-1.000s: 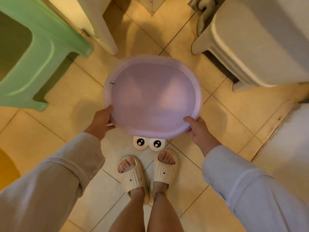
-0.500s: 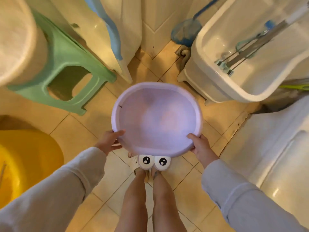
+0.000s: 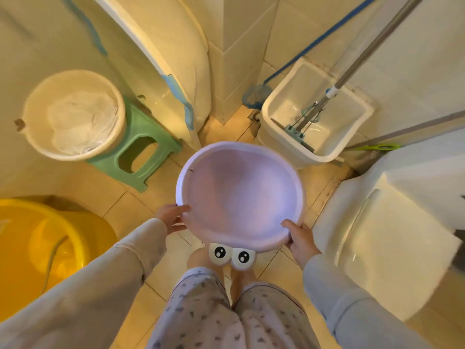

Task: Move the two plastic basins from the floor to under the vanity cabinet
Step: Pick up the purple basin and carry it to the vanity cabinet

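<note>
At the far left a yellow tub [image 3: 37, 248] sits on the floor with a hose lying in it, its rim running out of view. Behind it a cream basin [image 3: 73, 114] holding white cloth rests on a green plastic stool [image 3: 141, 152], the basin's edge hanging past the stool's top. A narrow strip of bare tiled floor [image 3: 141, 210] lies between the stool's leg and the lilac basin.

The left hand [image 3: 173, 216] is clamped on the near-left rim of the lilac plastic basin [image 3: 239, 195], thumb on top, fingers under. The basin is held clear of the floor, mouth up and empty, above the person's knees; a pair of cartoon eyes [image 3: 231, 255] peeks out under its near edge. The right hand [image 3: 300, 238] grips the near-right rim the same way.

Right of the basin a white mop sink [image 3: 276, 137] stands close to its far rim, a mop [image 3: 327, 102] leaning inside. A white fixture [image 3: 392, 222] crowds the right side.
</note>
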Tool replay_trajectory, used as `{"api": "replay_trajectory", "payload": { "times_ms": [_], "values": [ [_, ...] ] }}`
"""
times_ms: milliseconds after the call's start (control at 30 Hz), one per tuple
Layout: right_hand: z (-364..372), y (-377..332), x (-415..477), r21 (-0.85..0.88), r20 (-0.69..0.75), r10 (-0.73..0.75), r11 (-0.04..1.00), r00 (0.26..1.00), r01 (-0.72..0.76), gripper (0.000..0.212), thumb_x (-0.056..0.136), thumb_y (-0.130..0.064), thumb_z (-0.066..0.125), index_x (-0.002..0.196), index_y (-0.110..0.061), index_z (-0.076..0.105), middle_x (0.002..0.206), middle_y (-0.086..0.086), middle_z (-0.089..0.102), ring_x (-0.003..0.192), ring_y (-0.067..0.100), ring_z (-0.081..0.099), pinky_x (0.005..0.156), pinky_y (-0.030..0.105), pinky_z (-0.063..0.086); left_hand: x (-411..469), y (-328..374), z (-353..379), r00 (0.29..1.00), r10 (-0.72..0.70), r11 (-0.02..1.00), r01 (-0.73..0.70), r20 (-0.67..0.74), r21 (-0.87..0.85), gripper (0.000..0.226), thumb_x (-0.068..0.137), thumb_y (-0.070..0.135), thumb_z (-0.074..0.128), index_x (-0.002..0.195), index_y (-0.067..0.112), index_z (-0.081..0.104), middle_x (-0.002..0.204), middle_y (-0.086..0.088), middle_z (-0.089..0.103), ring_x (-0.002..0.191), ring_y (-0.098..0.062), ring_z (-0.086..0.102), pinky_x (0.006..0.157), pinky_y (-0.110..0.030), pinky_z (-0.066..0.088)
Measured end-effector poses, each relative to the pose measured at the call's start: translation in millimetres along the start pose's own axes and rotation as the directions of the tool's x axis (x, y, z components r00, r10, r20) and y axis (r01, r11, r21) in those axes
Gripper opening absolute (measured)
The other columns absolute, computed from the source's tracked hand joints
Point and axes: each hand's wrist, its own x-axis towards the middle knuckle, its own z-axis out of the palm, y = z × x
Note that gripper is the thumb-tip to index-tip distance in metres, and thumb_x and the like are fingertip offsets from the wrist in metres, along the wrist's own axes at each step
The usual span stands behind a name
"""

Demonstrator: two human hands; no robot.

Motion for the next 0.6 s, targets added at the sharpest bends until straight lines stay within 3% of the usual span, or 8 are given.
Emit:
{"api": "replay_trajectory", "payload": {
  "times_ms": [100, 167, 300, 367, 433, 600],
  "values": [
    [-9.7, 6.0, -22.0, 0.035, -0.039, -0.016, 0.999, 0.999, 0.017, 0.017, 0.077, 0.001, 0.061, 0.085, -0.014, 0.059, 0.087, 0.005, 0.063, 0.08, 0.022, 0.059, 0.069, 0.033, 0.051, -11.0, -2.8, -2.8, 1.0, 0.015, 0.999, -0.016, 0.027, 0.034, 0.023, 0.082, 0.004, 0.062, 0.104, 0.005, 0.056, 0.08, -0.006, 0.06, 0.071, -0.02, 0.058, 0.065, -0.037, 0.055],
    [-14.9, 14.3, -36.8, 0.064, -0.06, -0.026, 0.997, 0.998, 0.029, 0.019, 0.077, 0.001, 0.061, 0.09, -0.012, 0.059, 0.088, 0.005, 0.064, 0.079, 0.021, 0.059, 0.071, 0.034, 0.051, -16.7, -3.0, -5.0, 0.999, 0.015, 0.998, -0.018, 0.046, 0.062, 0.023, 0.082, 0.003, 0.062, 0.104, 0.005, 0.056, 0.08, -0.006, 0.06, 0.071, -0.02, 0.058, 0.067, -0.037, 0.055],
    [-20.7, 39.9, -66.6, 0.158, -0.109, -0.052, 0.985, 0.993, 0.069, 0.027, 0.077, 0.001, 0.06, 0.101, -0.01, 0.06, 0.09, 0.008, 0.065, 0.084, 0.026, 0.059, 0.075, 0.036, 0.051, -25.5, 2.2, -9.5, 0.993, 0.029, 0.988, -0.046, 0.116, 0.15, 0.013, 0.083, 0.004, 0.06, 0.095, 0.008, 0.057, 0.078, -0.004, 0.059, 0.069, -0.018, 0.056, 0.048, -0.031, 0.054],
    [-20.6, 57.9, -81.4, 0.237, -0.153, -0.054, 0.967, 0.987, 0.09, 0.022, 0.077, 0.003, 0.059, 0.094, -0.011, 0.062, 0.091, 0.011, 0.064, 0.083, 0.027, 0.058, 0.071, 0.035, 0.05, -28.3, 6.1, -10.4, 0.986, 0.054, 0.977, -0.085, 0.16, 0.196, 0.01, 0.084, 0.003, 0.058, 0.093, 0.009, 0.057, 0.078, -0.004, 0.059, 0.069, -0.018, 0.055, 0.051, -0.034, 0.051],
    [-21.2, 77.0, -95.8, 0.319, -0.203, -0.033, 0.943, 0.979, 0.098, 0.024, 0.077, 0.005, 0.059, 0.099, -0.006, 0.062, 0.094, 0.015, 0.063, 0.083, 0.029, 0.058, 0.068, 0.034, 0.049, -31.2, 10.0, -9.1, 0.974, 0.078, 0.958, -0.132, 0.212, 0.253, 0.007, 0.084, 0.004, 0.058, 0.087, 0.009, 0.059, 0.077, -0.004, 0.059, 0.07, -0.019, 0.055, 0.056, -0.033, 0.047],
    [-34.4, 128.9, -131.2, 0.454, -0.269, 0.024, 0.885, 0.963, 0.104, 0.033, 0.08, -0.001, 0.06, 0.112, -0.006, 0.054, 0.097, 0.01, 0.063, 0.09, 0.03, 0.058, 0.08, 0.041, 0.053, -38.3, 12.0, 11.5, 0.945, 0.063, 0.88, -0.204, 0.321, 0.43, 0.011, 0.084, 0.004, 0.059, 0.075, 0.01, 0.056, 0.077, -0.008, 0.055, 0.069, -0.023, 0.052, 0.06, -0.035, 0.048]
  ]
}}
